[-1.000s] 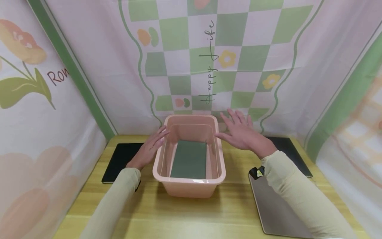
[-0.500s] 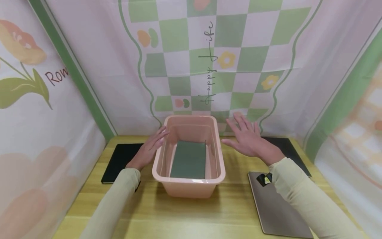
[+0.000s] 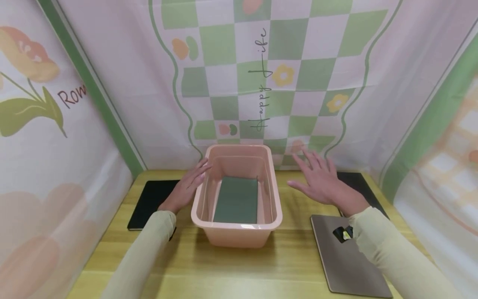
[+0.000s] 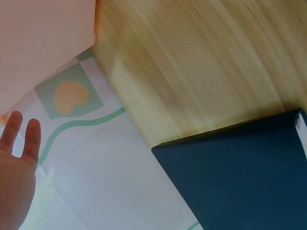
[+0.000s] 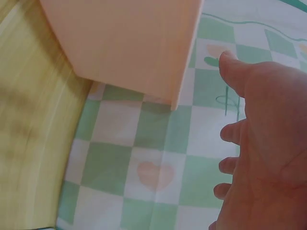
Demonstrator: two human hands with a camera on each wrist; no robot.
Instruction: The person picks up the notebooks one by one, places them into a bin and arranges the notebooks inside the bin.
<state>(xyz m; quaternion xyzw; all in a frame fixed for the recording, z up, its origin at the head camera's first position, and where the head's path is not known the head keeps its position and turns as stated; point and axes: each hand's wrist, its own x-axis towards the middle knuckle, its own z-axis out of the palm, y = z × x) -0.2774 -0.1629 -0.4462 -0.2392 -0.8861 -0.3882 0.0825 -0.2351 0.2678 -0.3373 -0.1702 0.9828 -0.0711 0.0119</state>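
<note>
A pink plastic basin [image 3: 239,226] stands mid-table, and inside it a flat dark green notebook [image 3: 237,200] lies on the bottom. At the basin's left rim is my left hand [image 3: 185,187], its fingers extended; whether they touch the rim I cannot tell. To the right of the basin, my right hand [image 3: 320,182] is held in the air with fingers spread and nothing in it. The right wrist view has that hand [image 5: 271,143] apart from the basin's side [image 5: 129,43]. Part of a black notebook [image 3: 151,203] shows under and left of my left hand.
A grey-brown notebook [image 3: 347,265] lies at the right front of the wooden table [image 3: 239,276], partly under my right sleeve. Behind it is another black notebook [image 3: 358,187], partly hidden by my right arm. A printed cloth [image 3: 216,79] hangs close behind the basin.
My right hand has drawn away from the basin's right rim, to the right and slightly nearer to me. The left hand, the basin and the green notebook have stayed put.
</note>
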